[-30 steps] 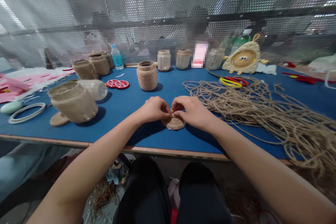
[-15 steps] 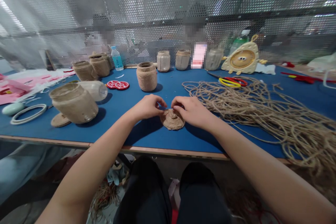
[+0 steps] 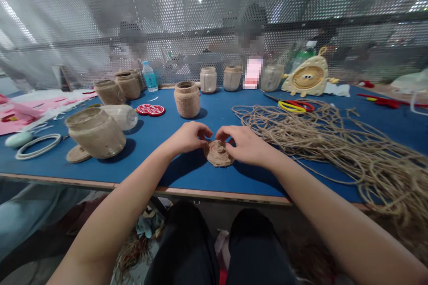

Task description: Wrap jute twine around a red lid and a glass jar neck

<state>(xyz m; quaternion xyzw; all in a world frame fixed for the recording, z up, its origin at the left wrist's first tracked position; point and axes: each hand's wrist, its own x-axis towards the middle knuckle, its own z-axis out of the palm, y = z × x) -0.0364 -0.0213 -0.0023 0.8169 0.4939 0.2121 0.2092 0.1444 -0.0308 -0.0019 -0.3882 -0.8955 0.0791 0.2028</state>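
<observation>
The left hand [image 3: 187,138] and right hand [image 3: 245,144] have their fingers [image 3: 230,144] curled closed, gripping opposite sides of a round coil of tan jute twine [image 3: 217,155], which sits on the blue counter [image 3: 143,153] near its front edge, beside a loose heap of tan twine [image 3: 310,138].

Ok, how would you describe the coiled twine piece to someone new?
On the blue work table, left of the big heap of loose tan jute twine, find the person's left hand and right hand. Between them sits a small, round, domed coil of tan twine, low, unlike the tall twine-wrapped jars behind.
</observation>
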